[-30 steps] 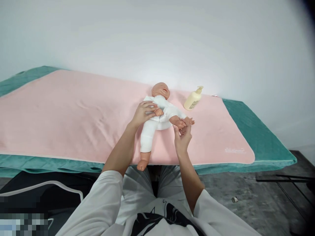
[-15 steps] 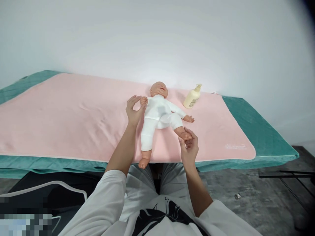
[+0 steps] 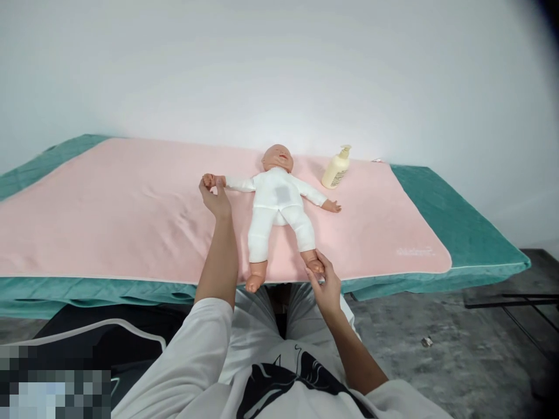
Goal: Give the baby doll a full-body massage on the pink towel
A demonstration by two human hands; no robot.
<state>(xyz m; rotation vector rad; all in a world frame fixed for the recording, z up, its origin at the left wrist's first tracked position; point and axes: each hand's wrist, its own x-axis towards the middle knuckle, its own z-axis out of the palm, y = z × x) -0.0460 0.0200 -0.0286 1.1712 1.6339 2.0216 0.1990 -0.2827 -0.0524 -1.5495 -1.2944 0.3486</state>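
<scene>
On its back on a pink mat lies a baby doll with a white cloth body, its head toward the wall. My left hand is closed around the doll's hand on the left, and that arm is stretched out sideways. With thumb and fingers my right hand grips the doll's foot on the right, near the mat's front edge. The doll's other foot rests at the edge, and its other arm lies out to the right. A cream pump bottle stands beyond that arm.
The mat covers a green padded table set against a white wall. A black metal frame stands at the lower right, and a small shiny scrap lies on the grey floor. Something dark with a pale curved tube is at the lower left.
My left hand has drawn the doll's arm out to the left, away from its chest. My right hand has brought the bent leg down and straightened it toward the front edge.
</scene>
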